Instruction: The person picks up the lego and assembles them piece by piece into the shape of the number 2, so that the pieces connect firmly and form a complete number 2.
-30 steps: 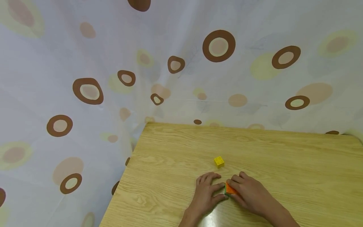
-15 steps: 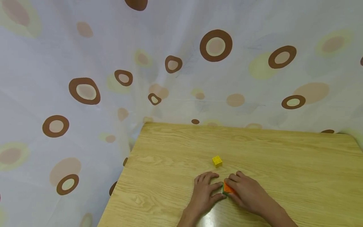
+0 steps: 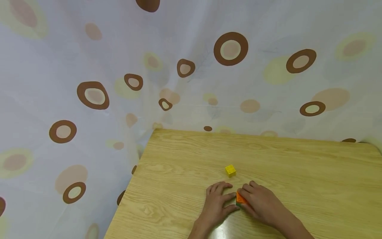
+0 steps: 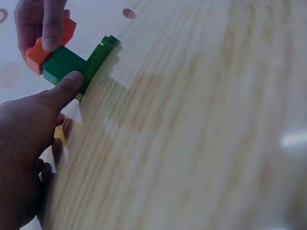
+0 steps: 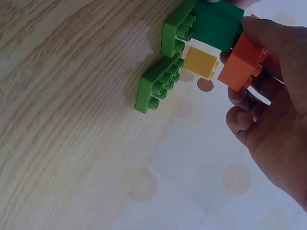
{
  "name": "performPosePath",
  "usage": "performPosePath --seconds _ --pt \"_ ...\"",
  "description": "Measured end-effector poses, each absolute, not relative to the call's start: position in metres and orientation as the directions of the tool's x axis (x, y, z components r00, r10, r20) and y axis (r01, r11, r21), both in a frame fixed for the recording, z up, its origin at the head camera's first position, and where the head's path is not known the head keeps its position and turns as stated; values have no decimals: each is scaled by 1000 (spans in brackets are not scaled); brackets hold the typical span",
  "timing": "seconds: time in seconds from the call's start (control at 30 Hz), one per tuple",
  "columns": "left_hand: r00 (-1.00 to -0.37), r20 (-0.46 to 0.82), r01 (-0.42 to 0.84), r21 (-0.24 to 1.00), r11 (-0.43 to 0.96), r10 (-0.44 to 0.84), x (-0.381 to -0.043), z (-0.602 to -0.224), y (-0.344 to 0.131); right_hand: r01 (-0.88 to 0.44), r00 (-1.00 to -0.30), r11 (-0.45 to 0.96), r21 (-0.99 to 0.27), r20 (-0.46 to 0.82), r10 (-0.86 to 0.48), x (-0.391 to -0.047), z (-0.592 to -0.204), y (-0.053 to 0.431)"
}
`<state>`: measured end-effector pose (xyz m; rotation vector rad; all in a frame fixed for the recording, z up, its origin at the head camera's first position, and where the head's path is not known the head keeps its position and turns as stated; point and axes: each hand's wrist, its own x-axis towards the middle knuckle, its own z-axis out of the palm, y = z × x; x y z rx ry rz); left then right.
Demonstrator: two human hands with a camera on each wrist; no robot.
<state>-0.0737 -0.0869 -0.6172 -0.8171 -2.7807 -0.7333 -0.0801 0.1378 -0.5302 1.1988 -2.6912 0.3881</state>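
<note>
Both hands meet over a small stack of toy building bricks near the table's front. My left hand [image 3: 214,204] pinches the dark green brick [image 4: 64,64] between thumb and fingers. That brick stands on low, studded light green bricks [image 5: 156,86] on the tabletop. My right hand [image 3: 262,204] grips an orange brick [image 5: 243,61] right at the dark green brick's top, sitting slightly askew to it in the right wrist view. Part of the orange brick is hidden under the right fingers. A yellow brick [image 3: 230,170] with studs up lies beyond the hands, touched by neither.
The wooden table [image 3: 179,186] has its left edge and back edge in view. A white curtain-like sheet [image 3: 197,89] with brown and pastel circles hangs behind it and along the left side.
The orange brick shifts slightly under the right fingers, and more dark green shows below it. The left hand holds its place; the head view sways a little.
</note>
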Motion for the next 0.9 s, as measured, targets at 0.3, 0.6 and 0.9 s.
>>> performPosePath --seconds 0.3,0.6,0.9 --pt "-836 286 548 390 740 469 -74 -618 -86 -731 -681 663 -160 240 -692 -79 -529 138" --pt "-837 288 546 393 740 465 -70 -624 -87 -677 -736 711 -193 180 -652 -71 -529 131" --pt "-841 281 541 389 746 463 -75 -624 -86 -617 -786 757 -213 120 -607 -73 -521 124"
